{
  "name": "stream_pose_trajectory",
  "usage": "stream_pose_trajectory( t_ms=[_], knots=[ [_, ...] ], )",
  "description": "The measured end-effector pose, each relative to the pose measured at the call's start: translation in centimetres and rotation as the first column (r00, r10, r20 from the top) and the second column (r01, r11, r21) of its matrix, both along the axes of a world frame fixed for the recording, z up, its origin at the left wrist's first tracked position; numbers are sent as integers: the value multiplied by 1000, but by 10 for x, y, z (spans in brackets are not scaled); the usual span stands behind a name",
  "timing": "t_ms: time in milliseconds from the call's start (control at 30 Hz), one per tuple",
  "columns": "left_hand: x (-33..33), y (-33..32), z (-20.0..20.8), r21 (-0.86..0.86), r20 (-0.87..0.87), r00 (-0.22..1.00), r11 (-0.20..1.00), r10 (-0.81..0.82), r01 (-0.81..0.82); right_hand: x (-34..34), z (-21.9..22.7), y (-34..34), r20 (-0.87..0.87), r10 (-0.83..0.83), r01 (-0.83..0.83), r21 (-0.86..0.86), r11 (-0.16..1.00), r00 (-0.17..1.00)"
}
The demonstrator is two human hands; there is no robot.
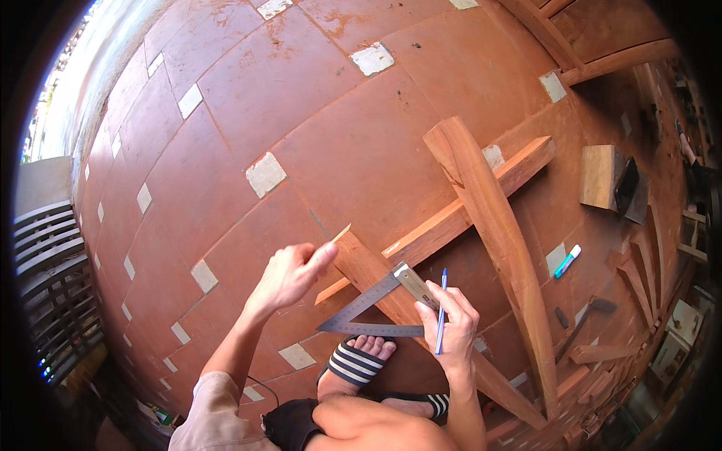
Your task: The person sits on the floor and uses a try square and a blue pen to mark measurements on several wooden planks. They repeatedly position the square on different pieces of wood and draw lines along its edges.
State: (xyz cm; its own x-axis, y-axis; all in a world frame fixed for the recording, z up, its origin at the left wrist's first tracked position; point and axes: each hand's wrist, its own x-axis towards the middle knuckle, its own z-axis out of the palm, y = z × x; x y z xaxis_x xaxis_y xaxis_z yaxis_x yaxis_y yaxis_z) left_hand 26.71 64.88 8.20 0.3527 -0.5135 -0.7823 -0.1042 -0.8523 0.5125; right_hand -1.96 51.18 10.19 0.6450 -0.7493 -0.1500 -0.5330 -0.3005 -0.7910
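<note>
Here, in the head view, a person bends over a reddish tiled floor (338,143) dotted with pale square insets, bare legs and a foot in a striped sandal (353,362) showing at the lower edge. The right hand (457,334) holds two things at once: its fingers grip the wooden stock of a triangular metal set square (361,302), and a blue-and-white pen (442,308) stands nearly upright between them. The left hand (295,274) is empty as far as can be seen, thumb spread away from loosely bent fingers, just beside the end of a squared wooden beam (391,301).

That beam slants from the middle of the floor toward its lower right corner, lying across a wooden crosspiece (432,229). The square overlaps the beam from this angle; whether they touch cannot be told. Right of it, a broad curved plank (492,218) also lies across the crosspiece. Toward the floor's right edge are a teal marker with a white cap (568,261) and a chunky wood block (599,177).

The step in hand appears to be measuring or marking the beam. The next move would likely call for steadying the beam with the left hand, seating the square against its edge and freeing the pen to draw.
</note>
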Motion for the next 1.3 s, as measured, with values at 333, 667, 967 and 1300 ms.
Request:
stream_pose_trajectory(
  t_ms=[333,667,967,1300],
  knots=[
    [-67,10,6,-76,-510,837,959,198,-273,9,-2,-4,8,18,-18,34,999,1000],
    [-68,13,4,-82,-465,863,961,197,-264,10,1,-6,-9,36,-35,60,998,999],
    [-66,15,0,-104,-478,861,963,172,-250,10,2,-7,-21,46,-44,99,994,999],
    [-65,15,0,-113,-474,866,964,159,-239,11,4,-10,-24,53,-50,117,992,998]
  ],
)
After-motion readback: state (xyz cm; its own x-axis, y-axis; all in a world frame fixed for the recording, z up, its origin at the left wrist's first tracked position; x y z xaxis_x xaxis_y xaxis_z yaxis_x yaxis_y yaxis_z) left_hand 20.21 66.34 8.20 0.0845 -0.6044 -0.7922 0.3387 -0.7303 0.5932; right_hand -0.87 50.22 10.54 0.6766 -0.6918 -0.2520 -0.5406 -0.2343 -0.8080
